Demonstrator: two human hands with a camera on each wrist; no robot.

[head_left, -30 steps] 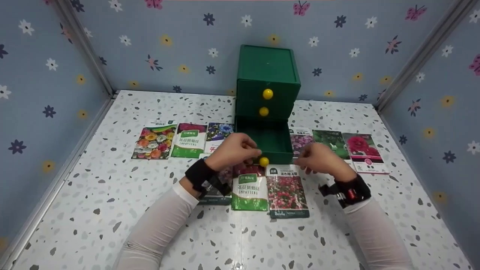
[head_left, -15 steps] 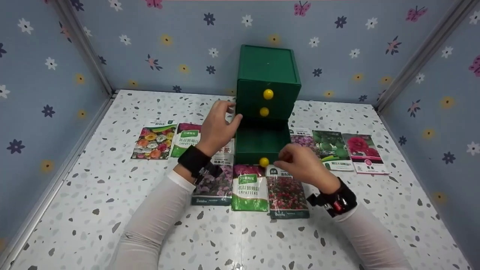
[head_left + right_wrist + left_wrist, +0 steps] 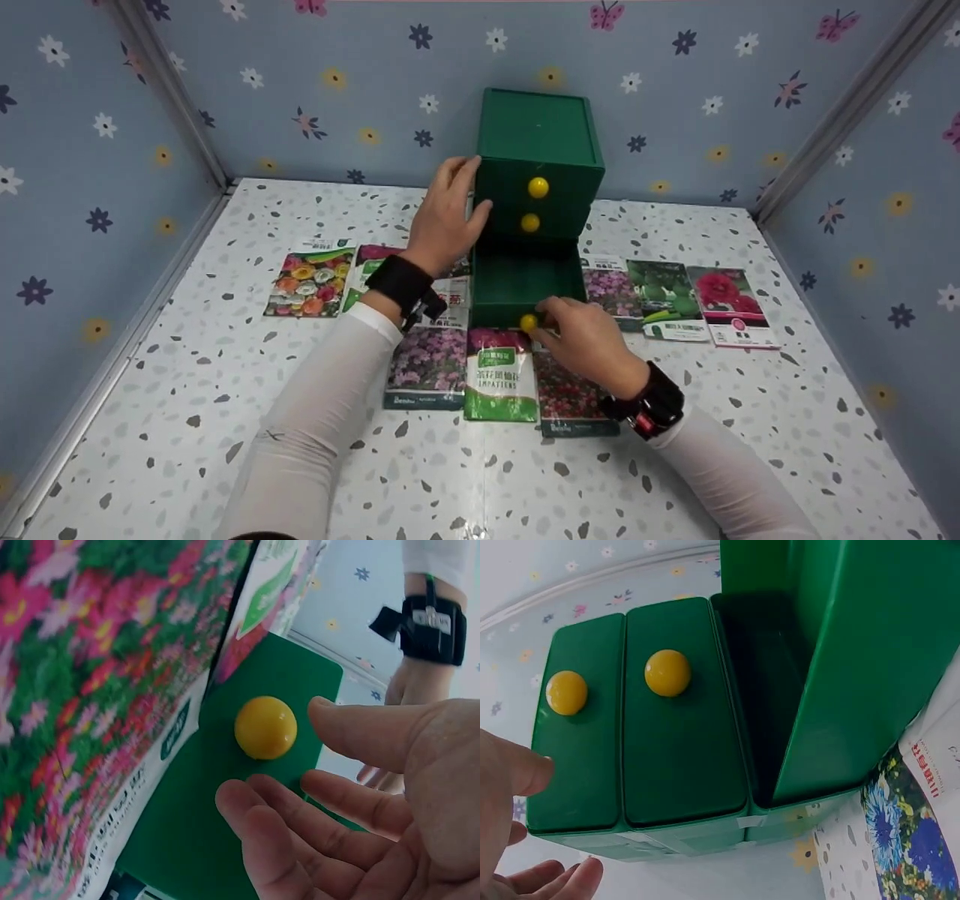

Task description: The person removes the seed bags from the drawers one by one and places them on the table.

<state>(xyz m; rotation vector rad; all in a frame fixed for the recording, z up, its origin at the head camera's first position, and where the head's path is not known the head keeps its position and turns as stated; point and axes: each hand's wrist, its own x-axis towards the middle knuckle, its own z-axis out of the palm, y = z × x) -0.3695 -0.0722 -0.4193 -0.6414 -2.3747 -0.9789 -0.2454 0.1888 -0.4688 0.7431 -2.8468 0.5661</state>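
A green cabinet [image 3: 538, 127] with yellow knobs stands at the back, its bottom drawer [image 3: 517, 279] pulled out. My left hand [image 3: 442, 225] is at the cabinet's upper left: the thumb lies before the top drawer front [image 3: 585, 757], the fingers beside the left wall. Whether they touch it I cannot tell. Around the bottom drawer's yellow knob [image 3: 265, 727], my right hand [image 3: 589, 343] has its thumb and loosely bent fingers spread, with a gap visible in the right wrist view. Below that hand lies a red-and-pink flower seed packet [image 3: 576, 401], partly covered.
An impatiens packet [image 3: 500, 382] and a purple flower packet [image 3: 426, 367] lie in front of the drawer. More seed packets flank the cabinet: a mixed-colour flower packet [image 3: 309, 283] on the left, a green packet [image 3: 664, 294] and a red flower packet [image 3: 726, 292] on the right.
My left hand has moved from the bottom drawer's front up to the cabinet's upper left side. The right hand has shifted left from the drawer's right corner to its knob.
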